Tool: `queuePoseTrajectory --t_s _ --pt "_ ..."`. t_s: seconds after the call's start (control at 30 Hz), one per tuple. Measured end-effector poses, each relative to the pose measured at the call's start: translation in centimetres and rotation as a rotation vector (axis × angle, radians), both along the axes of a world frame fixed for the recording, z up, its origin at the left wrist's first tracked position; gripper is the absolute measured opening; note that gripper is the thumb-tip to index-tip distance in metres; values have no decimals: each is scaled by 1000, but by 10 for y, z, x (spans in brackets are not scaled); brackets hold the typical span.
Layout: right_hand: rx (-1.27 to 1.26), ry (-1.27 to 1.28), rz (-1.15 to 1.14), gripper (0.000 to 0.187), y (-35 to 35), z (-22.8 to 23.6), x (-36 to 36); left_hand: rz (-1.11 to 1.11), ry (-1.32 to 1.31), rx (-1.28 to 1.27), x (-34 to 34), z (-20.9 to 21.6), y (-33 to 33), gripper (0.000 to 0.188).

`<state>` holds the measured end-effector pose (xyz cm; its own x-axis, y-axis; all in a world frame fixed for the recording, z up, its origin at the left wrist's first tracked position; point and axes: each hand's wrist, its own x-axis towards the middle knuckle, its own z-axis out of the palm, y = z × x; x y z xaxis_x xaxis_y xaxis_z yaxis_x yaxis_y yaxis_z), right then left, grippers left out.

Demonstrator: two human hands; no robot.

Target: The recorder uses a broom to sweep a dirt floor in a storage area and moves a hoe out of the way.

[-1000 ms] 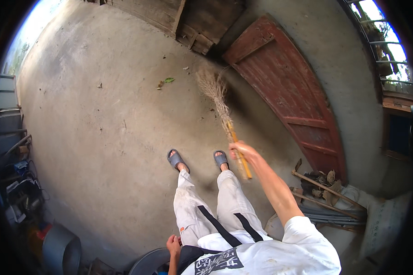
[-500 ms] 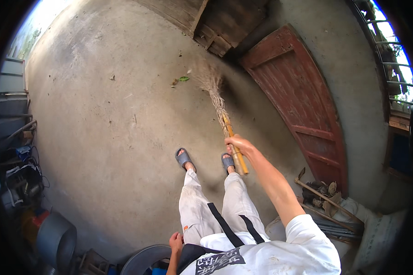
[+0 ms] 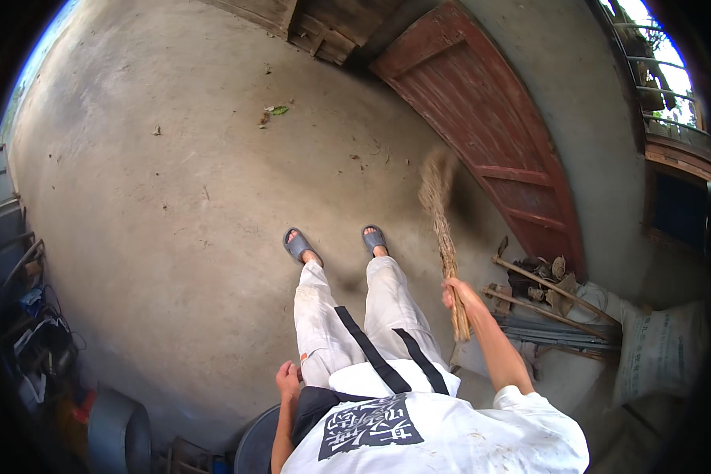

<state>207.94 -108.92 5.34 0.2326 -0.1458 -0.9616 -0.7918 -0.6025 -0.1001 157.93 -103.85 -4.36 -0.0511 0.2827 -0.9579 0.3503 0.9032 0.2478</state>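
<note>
My right hand is closed around the lower part of a straw broom, out to the right of my legs. The broom's bristles fan out at its far end, blurred by motion, near the floor beside a red wooden door panel. Its handle end sticks out just below my fist. My left hand hangs beside my left thigh, holding nothing I can see, with its fingers loosely bent and apart. A green leaf and small brown debris lie on the concrete floor ahead of my feet.
The red door panel leans along the right wall. Long-handled tools, metal rods and a filled white sack are at the lower right. A metal pot and clutter line the left side.
My right hand has swung the broom to the right and nearer to me, away from the leaf. Bits of debris show where the bristles were. My view has shifted to the right.
</note>
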Motion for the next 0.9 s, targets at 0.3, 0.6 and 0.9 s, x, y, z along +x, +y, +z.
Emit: queuePoseTrajectory --t_s 0.3,0.6,0.9 --pt "149 -6 175 8 150 -128 -104 123 29 -55 -33 3 -7 32" --pt "554 201 366 21 237 -57 -136 133 -47 -41 -18 2 18 34" --pt "209 22 199 25 82 36 -105 -14 -57 -63 -22 -11 28 32"
